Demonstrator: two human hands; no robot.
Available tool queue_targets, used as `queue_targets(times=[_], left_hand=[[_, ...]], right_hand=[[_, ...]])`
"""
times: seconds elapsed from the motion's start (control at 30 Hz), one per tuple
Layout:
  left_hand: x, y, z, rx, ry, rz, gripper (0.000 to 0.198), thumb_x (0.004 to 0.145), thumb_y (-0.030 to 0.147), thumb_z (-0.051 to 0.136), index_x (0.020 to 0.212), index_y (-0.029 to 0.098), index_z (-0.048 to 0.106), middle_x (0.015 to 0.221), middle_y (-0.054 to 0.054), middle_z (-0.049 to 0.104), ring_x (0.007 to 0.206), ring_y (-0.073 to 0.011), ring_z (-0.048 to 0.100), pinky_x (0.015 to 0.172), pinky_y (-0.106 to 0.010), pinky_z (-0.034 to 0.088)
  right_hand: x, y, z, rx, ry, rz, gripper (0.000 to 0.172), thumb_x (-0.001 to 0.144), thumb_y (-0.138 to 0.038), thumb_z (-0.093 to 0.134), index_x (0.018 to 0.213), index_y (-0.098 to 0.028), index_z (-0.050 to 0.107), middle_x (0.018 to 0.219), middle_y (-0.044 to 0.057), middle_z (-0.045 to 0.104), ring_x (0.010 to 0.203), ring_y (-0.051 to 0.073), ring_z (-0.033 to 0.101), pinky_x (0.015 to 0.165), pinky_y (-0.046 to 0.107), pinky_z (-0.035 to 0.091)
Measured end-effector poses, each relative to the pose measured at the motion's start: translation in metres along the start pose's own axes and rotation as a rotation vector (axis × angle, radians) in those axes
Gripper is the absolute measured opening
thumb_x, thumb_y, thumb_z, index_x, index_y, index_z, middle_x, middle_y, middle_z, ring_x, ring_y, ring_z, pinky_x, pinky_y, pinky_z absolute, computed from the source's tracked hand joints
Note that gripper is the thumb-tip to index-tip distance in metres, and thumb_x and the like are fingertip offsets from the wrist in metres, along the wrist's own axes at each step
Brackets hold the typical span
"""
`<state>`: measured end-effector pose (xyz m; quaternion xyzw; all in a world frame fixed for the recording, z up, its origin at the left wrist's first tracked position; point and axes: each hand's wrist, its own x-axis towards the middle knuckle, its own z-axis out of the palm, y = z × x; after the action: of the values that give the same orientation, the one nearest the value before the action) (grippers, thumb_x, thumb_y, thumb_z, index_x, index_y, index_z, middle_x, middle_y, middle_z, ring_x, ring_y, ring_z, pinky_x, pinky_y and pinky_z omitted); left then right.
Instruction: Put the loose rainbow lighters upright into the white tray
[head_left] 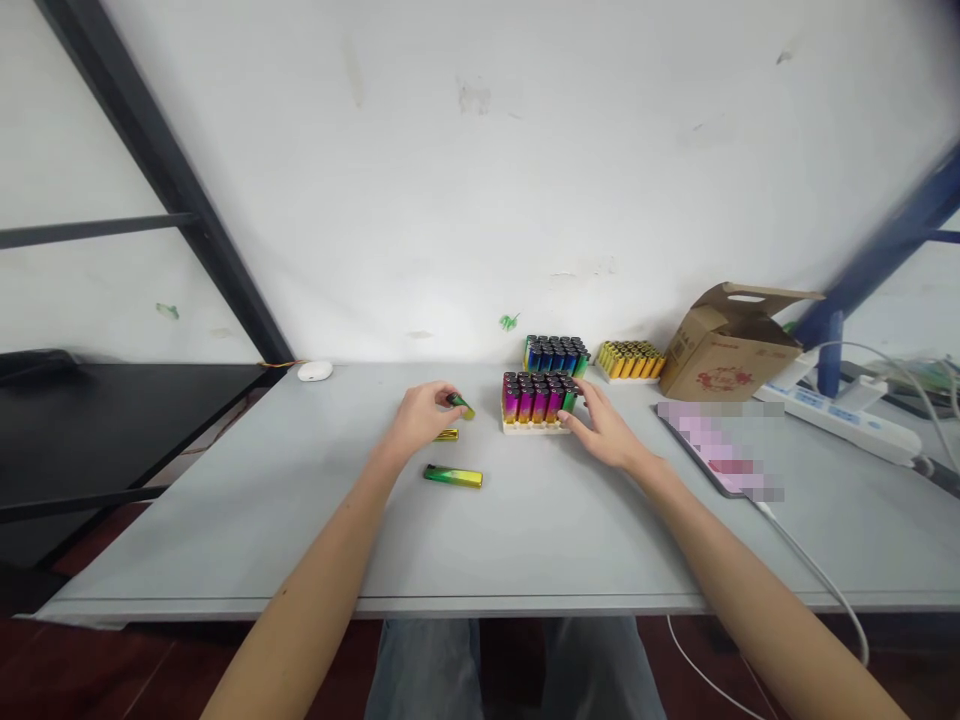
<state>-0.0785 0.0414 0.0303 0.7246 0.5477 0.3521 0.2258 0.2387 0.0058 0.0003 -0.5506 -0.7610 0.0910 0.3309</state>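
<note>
My left hand (421,415) pinches a green and yellow lighter (462,406) by its dark end, just above the tabletop. Below it lies a yellow lighter (448,435), partly hidden by the hand. Nearer me, a green-yellow lighter (453,476) lies on its side. My right hand (600,425) is at the right side of a white tray (517,429) holding several upright purple lighters (527,402); its thumb and fingers are round a green lighter (569,400) at the tray's front right corner.
Behind stand a rack of blue-green lighters (556,355) and a tray of yellow ones (631,362). An open cardboard box (716,355), a power strip (847,420) and a cabled tablet (712,450) are at right. A white case (315,371) sits at back left. The grey table (225,520) meets a wall.
</note>
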Motion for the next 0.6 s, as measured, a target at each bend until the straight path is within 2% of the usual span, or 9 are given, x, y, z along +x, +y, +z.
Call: queue_targets(times=[0.13, 0.2, 0.3, 0.37, 0.5, 0.6], left_hand=[[-0.002, 0.015, 0.001, -0.298, 0.027, -0.053, 0.031, 0.068, 0.042, 0.077, 0.087, 0.018, 0.070, 0.084, -0.005, 0.071, 0.078, -0.0212, 0.065, 0.074, -0.032, 0.050], [-0.004, 0.022, 0.001, -0.446, 0.033, -0.090, 0.033, 0.071, 0.044, 0.075, 0.090, 0.018, 0.069, 0.089, -0.006, 0.071, 0.081, -0.0209, 0.065, 0.076, -0.033, 0.050], [-0.006, 0.030, 0.001, -0.673, -0.011, -0.114, 0.034, 0.077, 0.046, 0.070, 0.094, 0.018, 0.063, 0.097, -0.007, 0.069, 0.089, -0.0195, 0.065, 0.082, -0.033, 0.051], [-0.008, 0.033, 0.002, -0.815, -0.055, -0.124, 0.034, 0.079, 0.047, 0.069, 0.094, 0.018, 0.059, 0.095, -0.006, 0.067, 0.086, -0.0175, 0.066, 0.082, -0.033, 0.051], [-0.010, 0.036, 0.005, -1.045, -0.134, -0.172, 0.034, 0.080, 0.048, 0.069, 0.089, 0.020, 0.052, 0.072, 0.002, 0.056, 0.060, -0.0105, 0.058, 0.061, -0.027, 0.051], [-0.012, 0.038, 0.008, -1.127, -0.178, -0.209, 0.034, 0.080, 0.051, 0.067, 0.092, 0.023, 0.053, 0.063, 0.007, 0.043, 0.047, -0.0058, 0.043, 0.044, -0.019, 0.040]], right_hand=[[0.000, 0.000, 0.000, -0.040, 0.008, -0.010, 0.074, 0.089, -0.061, 0.043, 0.145, -0.015, 0.031, 0.146, 0.019, 0.039, 0.136, 0.033, 0.037, 0.113, 0.051, 0.032], [0.000, 0.000, 0.000, -0.052, 0.011, -0.006, 0.073, 0.090, -0.060, 0.044, 0.144, -0.014, 0.031, 0.146, 0.019, 0.039, 0.136, 0.032, 0.036, 0.114, 0.050, 0.031], [0.000, 0.000, -0.001, -0.053, 0.011, 0.003, 0.072, 0.090, -0.059, 0.043, 0.144, -0.014, 0.032, 0.146, 0.018, 0.039, 0.136, 0.032, 0.037, 0.114, 0.049, 0.031], [0.000, -0.001, 0.000, -0.052, 0.012, 0.004, 0.071, 0.090, -0.059, 0.043, 0.144, -0.013, 0.032, 0.146, 0.018, 0.039, 0.137, 0.031, 0.036, 0.115, 0.048, 0.031], [0.000, -0.001, 0.000, -0.043, 0.010, 0.004, 0.070, 0.091, -0.059, 0.042, 0.144, -0.014, 0.031, 0.146, 0.018, 0.039, 0.136, 0.031, 0.037, 0.115, 0.049, 0.031], [0.000, -0.001, 0.001, -0.033, 0.005, 0.010, 0.072, 0.091, -0.060, 0.041, 0.145, -0.014, 0.030, 0.147, 0.019, 0.038, 0.137, 0.032, 0.036, 0.114, 0.049, 0.031]])
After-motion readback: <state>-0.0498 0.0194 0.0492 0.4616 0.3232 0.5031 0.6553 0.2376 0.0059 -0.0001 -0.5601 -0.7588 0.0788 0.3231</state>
